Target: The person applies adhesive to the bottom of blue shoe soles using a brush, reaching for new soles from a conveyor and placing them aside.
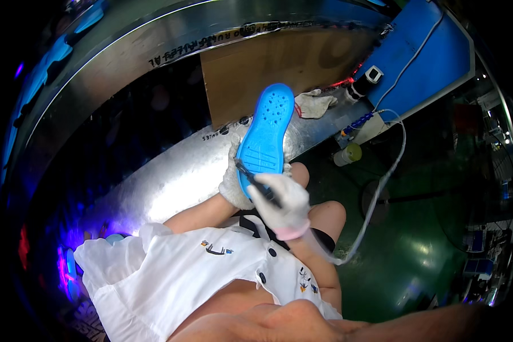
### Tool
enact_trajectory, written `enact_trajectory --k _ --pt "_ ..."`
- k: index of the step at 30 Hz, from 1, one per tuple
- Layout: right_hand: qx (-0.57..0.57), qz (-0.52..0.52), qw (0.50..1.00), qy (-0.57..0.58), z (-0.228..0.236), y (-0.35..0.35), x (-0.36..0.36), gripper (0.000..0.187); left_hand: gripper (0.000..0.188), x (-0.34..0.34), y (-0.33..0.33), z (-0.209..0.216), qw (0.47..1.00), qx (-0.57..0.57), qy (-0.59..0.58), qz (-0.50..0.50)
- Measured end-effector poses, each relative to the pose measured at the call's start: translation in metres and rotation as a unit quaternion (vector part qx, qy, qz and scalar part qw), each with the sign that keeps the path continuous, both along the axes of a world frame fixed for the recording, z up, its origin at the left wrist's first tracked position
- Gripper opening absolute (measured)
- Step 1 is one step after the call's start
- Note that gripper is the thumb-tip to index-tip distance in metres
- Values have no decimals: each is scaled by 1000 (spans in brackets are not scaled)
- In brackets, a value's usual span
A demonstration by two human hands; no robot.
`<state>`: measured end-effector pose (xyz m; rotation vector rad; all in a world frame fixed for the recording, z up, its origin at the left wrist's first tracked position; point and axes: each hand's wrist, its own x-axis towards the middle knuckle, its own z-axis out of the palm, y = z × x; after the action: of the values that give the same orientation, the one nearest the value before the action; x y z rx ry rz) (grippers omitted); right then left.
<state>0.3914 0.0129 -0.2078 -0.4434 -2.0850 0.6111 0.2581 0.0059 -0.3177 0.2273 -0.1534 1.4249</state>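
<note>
holding: the left hand (pixel 232 185), in a white glove, grips the blue shoe sole (pixel 265 139) from below, fingers closed around its lower end, so the ribbed face looks up to the person.
tool: the right hand (pixel 285 205), also gloved, has its fingers wrapped tight on a dark pen-like tool (pixel 256 181); the tip touches the lower edge of the sole, probably to work along that edge.
place of the sole: it is raised in the air above the person's lap, in front of the shiny metal counter (pixel 171 176), not lying on it.
why so held: the tilt seems to bring the edge near the tool and into the light.
hose: a clear hose (pixel 382 188) runs from near the right wrist up to the blue machine panel (pixel 422 57); it hangs beside the right knee and could pull on the hand.
around: a spare white glove (pixel 316 104) lies on the counter near a brown cardboard sheet (pixel 268 68); a small yellowish bottle (pixel 347 154) stands beside the green floor (pixel 404 256).
in the way: nothing stands between the hands and the sole.
</note>
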Motion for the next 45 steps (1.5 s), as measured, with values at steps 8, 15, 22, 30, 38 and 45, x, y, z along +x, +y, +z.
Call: enact_trajectory --k 8,15,22,30,38,45 --pt "-40 -37 998 19 -15 -12 -1 20 87 -20 10 25 999 1 48 23" --pt "19 -63 997 30 -28 4 7 23 89 -34 18 54 998 -26 38 -51" --pt "-295 16 954 41 -37 12 7 17 88 -57 23 50 961 -139 223 -86" --pt "-205 106 973 -30 -32 18 12 24 34 -76 38 55 902 -39 426 -62" --pt "-181 68 981 -15 -22 13 18 23 30 -80 33 74 858 37 509 -53" --pt "-129 88 987 -34 -9 9 29 25 29 -77 37 86 810 26 583 -54"
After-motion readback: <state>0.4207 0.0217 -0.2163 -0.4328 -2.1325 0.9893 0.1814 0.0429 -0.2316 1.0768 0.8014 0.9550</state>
